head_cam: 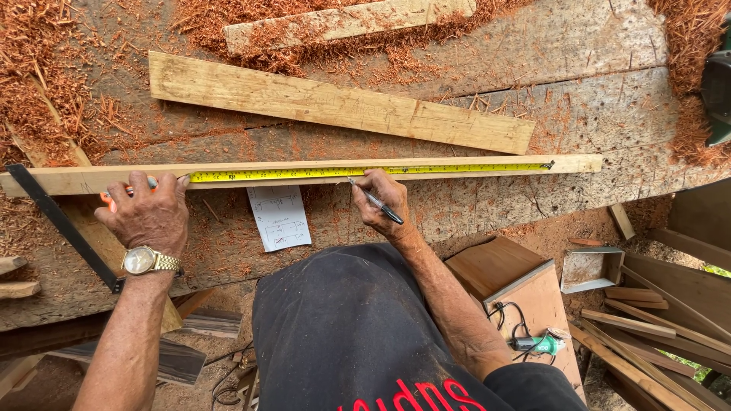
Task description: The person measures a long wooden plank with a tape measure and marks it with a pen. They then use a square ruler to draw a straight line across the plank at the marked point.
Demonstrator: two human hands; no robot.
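Head view: left hand [148, 217] fingers pin the orange tape case while right hand [381, 199] fingers pinch a black pen beside the stiff, light yellow tape blade [365, 173] on a long pale wooden strip [304, 174].

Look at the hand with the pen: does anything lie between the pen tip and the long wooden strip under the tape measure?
Nothing visible does. The right hand holds the pen with its tip at the edge of the wooden strip, just below the yellow tape measure. The paper sheet lies off to the side.
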